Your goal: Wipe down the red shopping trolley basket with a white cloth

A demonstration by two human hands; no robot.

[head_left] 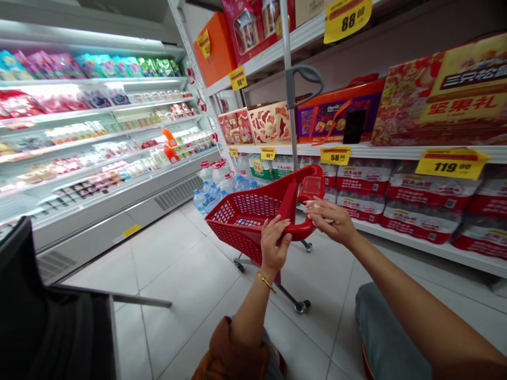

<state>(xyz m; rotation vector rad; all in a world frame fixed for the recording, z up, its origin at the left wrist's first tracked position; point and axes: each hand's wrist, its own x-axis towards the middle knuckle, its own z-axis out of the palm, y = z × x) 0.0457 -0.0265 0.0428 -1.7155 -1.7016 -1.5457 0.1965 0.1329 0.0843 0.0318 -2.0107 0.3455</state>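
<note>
A small red shopping cart point(233, 214) with a perforated basket stands on the tiled floor in front of me. My left hand point(274, 244), a gold bracelet at its wrist, is closed over the near left corner of the cart's red handle point(300, 230). Its fingers lie over the top, with the thumb to the right. On the right side of the handle, my right hand point(330, 217) has its fingers bent around the bar, partly hiding it. The basket's visible inside shows only its slotted bottom and walls.
A refrigerated case point(99, 132) of packaged goods runs along the left. Shelves with gift boxes point(455, 100) and water bottle packs point(422, 211) line the right. Large water bottles point(222, 182) stand behind the cart. A black chair-like object point(24, 306) is close at lower left.
</note>
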